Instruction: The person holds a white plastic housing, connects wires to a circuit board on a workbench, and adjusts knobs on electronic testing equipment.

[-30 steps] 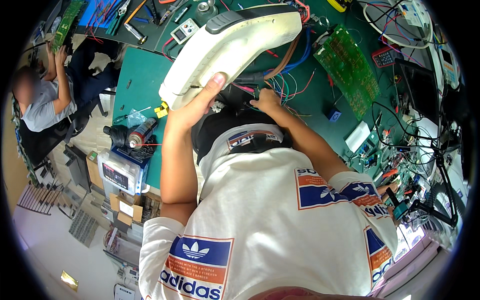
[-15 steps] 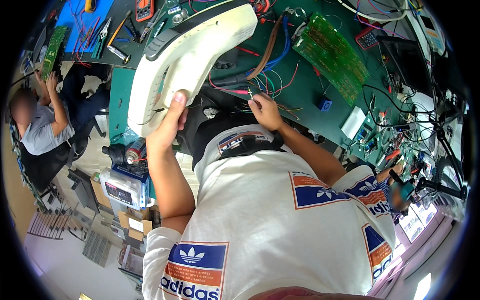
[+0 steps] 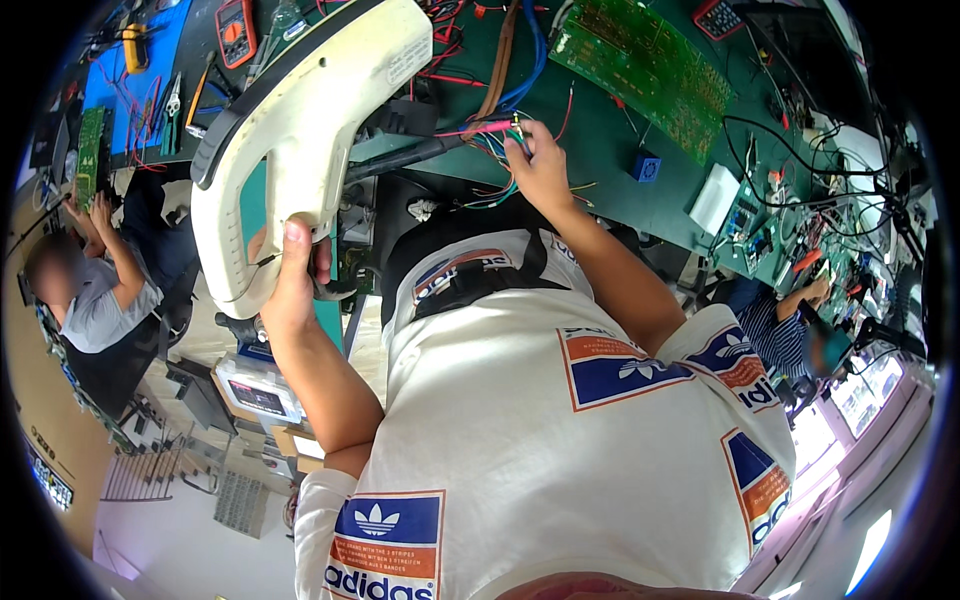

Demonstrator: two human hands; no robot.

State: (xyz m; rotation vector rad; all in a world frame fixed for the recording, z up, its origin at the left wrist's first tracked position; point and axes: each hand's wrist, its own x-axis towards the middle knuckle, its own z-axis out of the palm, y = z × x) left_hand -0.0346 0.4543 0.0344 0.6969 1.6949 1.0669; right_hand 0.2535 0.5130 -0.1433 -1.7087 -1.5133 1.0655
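Observation:
A large cream, gun-shaped plastic housing point(image 3: 318, 108) with black trim rises from my left hand point(image 3: 294, 282). The left fingers are wrapped round the lower part of its grip, the thumb on top. My right hand point(image 3: 542, 170) is closed in a pinch at the small metal end of a red-sleeved wire point(image 3: 488, 127). Thin coloured wires bunch around those fingertips, so the exact contact is partly hidden. Beside them a thick black cable point(image 3: 410, 157) runs behind the housing. Thick brown and blue wires point(image 3: 533, 70) lie just beyond the right hand.
A green circuit board point(image 3: 640, 75) and a small blue block point(image 3: 646, 167) lie on the green bench. Tangled electronics point(image 3: 780, 235) fill the right side. Pliers point(image 3: 172, 112) and a red multimeter point(image 3: 236, 32) lie at the back left. One person point(image 3: 105, 290) sits left, another point(image 3: 795, 325) right.
The housing and my left hand have shifted left in view. My right hand has moved slightly up and right, still pinching at the wire's metal end.

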